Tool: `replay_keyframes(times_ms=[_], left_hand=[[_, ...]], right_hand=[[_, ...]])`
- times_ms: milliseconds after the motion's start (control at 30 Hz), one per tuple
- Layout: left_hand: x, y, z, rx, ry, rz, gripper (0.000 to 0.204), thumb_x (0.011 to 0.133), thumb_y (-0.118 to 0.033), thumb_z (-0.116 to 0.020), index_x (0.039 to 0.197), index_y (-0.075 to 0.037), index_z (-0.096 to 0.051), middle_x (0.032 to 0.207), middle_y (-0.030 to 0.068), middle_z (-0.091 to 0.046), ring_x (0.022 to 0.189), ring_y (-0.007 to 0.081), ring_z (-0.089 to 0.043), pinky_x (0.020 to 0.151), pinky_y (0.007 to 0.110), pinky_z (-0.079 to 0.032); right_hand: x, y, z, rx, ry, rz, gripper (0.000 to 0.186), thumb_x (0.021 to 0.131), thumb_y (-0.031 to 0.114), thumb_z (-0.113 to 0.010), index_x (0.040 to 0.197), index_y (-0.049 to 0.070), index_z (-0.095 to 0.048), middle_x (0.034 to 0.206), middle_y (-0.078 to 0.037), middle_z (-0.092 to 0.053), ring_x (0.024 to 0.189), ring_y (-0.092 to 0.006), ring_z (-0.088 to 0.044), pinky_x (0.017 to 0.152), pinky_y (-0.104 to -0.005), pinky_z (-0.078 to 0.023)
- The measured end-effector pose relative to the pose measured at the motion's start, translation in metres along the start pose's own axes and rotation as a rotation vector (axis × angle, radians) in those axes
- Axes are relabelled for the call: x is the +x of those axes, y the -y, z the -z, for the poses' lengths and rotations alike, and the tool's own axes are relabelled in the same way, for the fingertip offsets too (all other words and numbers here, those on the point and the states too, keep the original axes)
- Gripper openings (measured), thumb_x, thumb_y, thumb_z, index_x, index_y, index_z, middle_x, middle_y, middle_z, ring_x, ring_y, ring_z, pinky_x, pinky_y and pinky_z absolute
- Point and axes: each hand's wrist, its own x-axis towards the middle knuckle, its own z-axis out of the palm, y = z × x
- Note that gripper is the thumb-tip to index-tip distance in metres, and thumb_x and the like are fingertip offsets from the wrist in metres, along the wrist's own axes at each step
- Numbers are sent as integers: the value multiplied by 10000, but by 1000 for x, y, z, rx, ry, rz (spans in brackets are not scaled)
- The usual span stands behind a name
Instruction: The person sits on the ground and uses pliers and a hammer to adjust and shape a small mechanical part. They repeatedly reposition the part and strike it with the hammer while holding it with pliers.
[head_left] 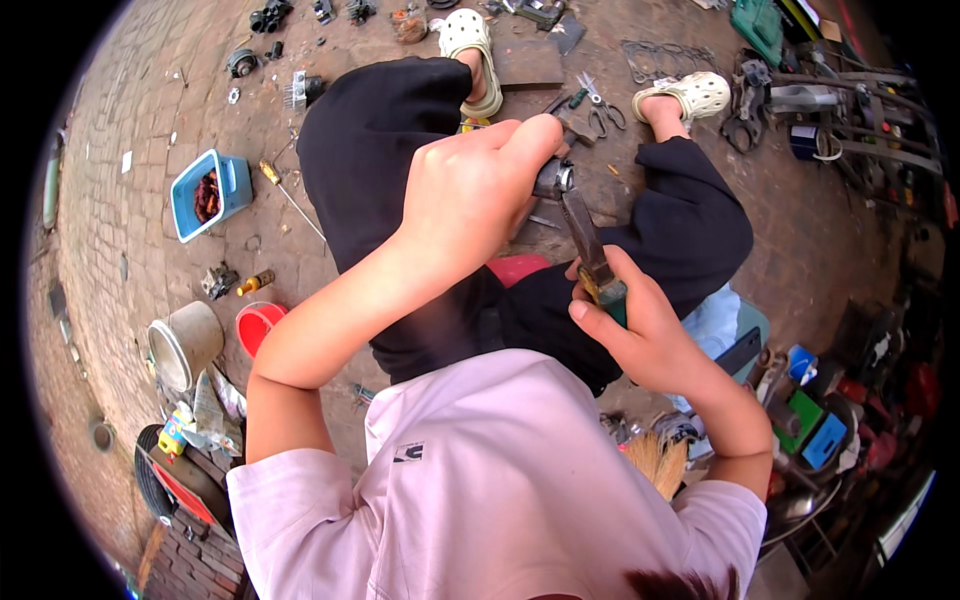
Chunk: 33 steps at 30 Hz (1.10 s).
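Observation:
My left hand is closed round a dark cylindrical part, whose metal-rimmed end sticks out past the fingers. Most of that part is hidden in the fist. In my right hand is a tool with a green-and-yellow handle and a long, dark, flat metal end. The fingers wrap its handle, so its exact kind does not show. The tool slants up toward the left hand, and its tip meets the rimmed end of the part. Both hands are above my lap.
On the brick floor, scissors lie between my feet. A blue basket with reddish-brown contents, a yellow-handled screwdriver, a whitish bucket and a red bowl stand or lie left. Metal parts and tools crowd the right, beside a straw broom.

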Motion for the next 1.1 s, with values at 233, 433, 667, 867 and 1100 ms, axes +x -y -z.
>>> replay_keyframes(times_ms=[233,433,667,867,1100], left_hand=[[-5,-6,2,-58,113,108,359,667,-22,-716,957,-84,-514,716,115,-605,658,353,-619,541,421,-485],[-8,-14,12,-360,211,189,291,733,29,-734,893,-20,-496,710,116,-639,694,315,-667,579,330,-486],[-4,-25,18,-769,307,335,268,808,-38,-746,813,-5,-480,631,34,-517,584,130,-491,545,272,-428],[4,-20,18,-443,104,218,311,817,-67,-754,819,-12,-448,638,90,-411,584,188,-340,519,268,-373],[3,-18,3,-388,26,227,329,810,-23,-736,885,-28,-415,673,109,-445,591,219,-353,535,258,-398]], right_hand=[[1,-9,-10,-93,-150,29,182,886,32,-585,1037,-2,-489,876,-127,-591,806,-220,-581,781,-312,-455],[-5,-16,-6,-232,-173,91,401,783,10,-660,1119,-20,-443,862,-238,-624,824,-450,-617,694,-416,-485],[-8,-16,5,-271,-111,155,404,777,0,-653,1129,-3,-454,875,-194,-624,813,-392,-634,703,-373,-494],[-15,-6,8,58,-67,48,318,821,13,-621,1117,4,-504,911,-121,-637,812,-286,-596,767,-340,-470],[0,-14,9,-229,-141,199,297,844,122,-648,1096,-4,-554,945,-142,-636,827,-320,-522,790,-389,-438]])
